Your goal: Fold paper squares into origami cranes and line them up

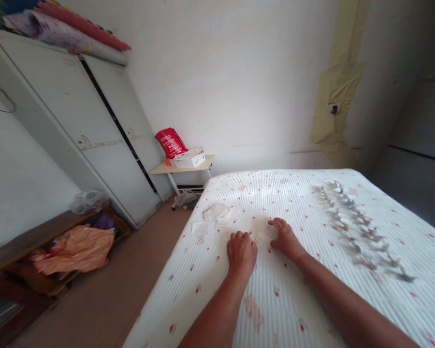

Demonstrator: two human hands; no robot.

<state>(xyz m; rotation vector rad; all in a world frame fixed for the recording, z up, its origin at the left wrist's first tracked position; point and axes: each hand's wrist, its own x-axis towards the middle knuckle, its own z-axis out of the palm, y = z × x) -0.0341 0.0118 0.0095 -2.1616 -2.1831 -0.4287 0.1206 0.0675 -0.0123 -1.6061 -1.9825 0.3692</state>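
On the white bedspread [253, 193] with red dots lies a small printed paper [262, 239] between my two hands. My left hand [241, 249] is closed, its fingers curled down at the paper's left edge; what it pinches, if anything, is hidden. At the paper's right side, my right hand [284, 237] has its thumb and fingers apart, the thumb near the paper's edge. Beyond my left hand is a loose pile of printed papers [216, 212], with one flat sheet [200, 228] beside it. Rows of small folded pieces [358, 222] stand along the right of the bed, blurred.
A small table [159, 169] beyond the bed bears a red bag [170, 142] and a white box [190, 159]. Grey cabinets [68, 106] stand at the left, above a wooden bench with an orange plastic bag [74, 249]. A wall socket [334, 108] is at the right.
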